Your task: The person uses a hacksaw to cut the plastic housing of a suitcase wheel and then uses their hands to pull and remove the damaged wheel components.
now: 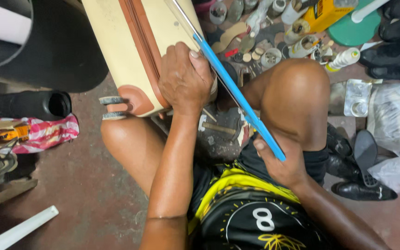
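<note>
Cream suitcase (130,41) lies on its side against our left knee, wheels (111,107) toward the floor. Left hand (184,78) presses flat on its corner, fingers together. Right hand (281,164) has fingers clamped on a blue-handled rod (237,95) laid along the case edge. We judge a prying or sawing step is under way; steady bracing seems needed.

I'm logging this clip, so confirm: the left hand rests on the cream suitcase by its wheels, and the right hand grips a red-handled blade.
One detail is wrong: the handle is blue, not red. In the head view the left hand rests on the cream suitcase by its wheels, and the right hand grips the blue-handled blade.
</note>
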